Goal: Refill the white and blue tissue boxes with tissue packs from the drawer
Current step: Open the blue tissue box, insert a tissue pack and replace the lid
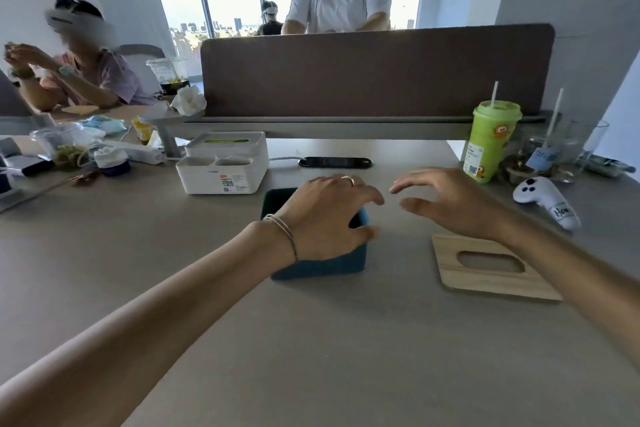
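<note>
Left hand (325, 218) over open blue box (318, 269) at surface centre, fingers spread, gripping nothing. Right hand (446, 201) hovers beside, empty, fingers spread. Wooden lid (491, 263) off. White box (225, 163) looks filled. Blue refill pending.

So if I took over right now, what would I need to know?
Left hand: resting on the open blue box, holding nothing that shows.
Right hand: open, empty, beside the box.
Wooden lid: off, lying flat on the desk to the right.
White box: behind-left, green showing in its slot, so likely filled.
Left: whether the blue box is filled is hidden; then lid on.
</note>
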The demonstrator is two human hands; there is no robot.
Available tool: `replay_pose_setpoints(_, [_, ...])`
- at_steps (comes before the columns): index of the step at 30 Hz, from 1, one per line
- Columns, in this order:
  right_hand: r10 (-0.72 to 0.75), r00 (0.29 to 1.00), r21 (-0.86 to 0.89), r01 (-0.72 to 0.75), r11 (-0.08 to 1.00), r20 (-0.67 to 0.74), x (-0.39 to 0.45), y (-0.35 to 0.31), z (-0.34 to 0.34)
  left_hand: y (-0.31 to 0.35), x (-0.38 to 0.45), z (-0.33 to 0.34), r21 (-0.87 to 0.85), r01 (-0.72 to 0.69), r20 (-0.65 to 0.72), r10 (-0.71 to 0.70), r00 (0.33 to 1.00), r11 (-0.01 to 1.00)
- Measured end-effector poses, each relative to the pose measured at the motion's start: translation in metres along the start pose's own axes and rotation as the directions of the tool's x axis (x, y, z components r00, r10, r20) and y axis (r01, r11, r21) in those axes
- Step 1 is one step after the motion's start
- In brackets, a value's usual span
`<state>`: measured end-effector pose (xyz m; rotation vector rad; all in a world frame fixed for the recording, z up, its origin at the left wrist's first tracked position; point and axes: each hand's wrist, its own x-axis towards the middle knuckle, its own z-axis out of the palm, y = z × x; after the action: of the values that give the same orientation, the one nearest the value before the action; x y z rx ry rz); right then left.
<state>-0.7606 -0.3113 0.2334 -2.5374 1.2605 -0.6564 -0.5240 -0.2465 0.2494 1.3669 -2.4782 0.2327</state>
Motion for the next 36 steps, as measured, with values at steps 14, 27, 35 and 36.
replay_pose_setpoints(14, [0.305,0.952,-0.068,-0.305,0.950,-0.007,-0.119,0.108,-0.018,0.072,0.088,0.127,-0.232,0.059,0.467,0.058,0.883,0.971])
replay_pose_setpoints(27, [0.325,0.945,-0.028,-0.327,0.945,-0.042,-0.139,0.118,-0.022,0.083,0.100,0.129,-0.295,0.062,0.385,0.059,0.921,0.953])
replay_pose_setpoints(35, [0.344,0.938,0.017,-0.344,0.939,-0.034,-0.132,0.108,-0.032,0.086,0.094,0.091,-0.325,0.010,0.241,0.073,0.968,0.946])
replay_pose_setpoints(36, [0.332,0.943,0.018,-0.331,0.943,-0.026,-0.129,0.104,-0.034,0.082,0.093,0.087,-0.324,0.005,0.219,0.070,0.973,0.946])
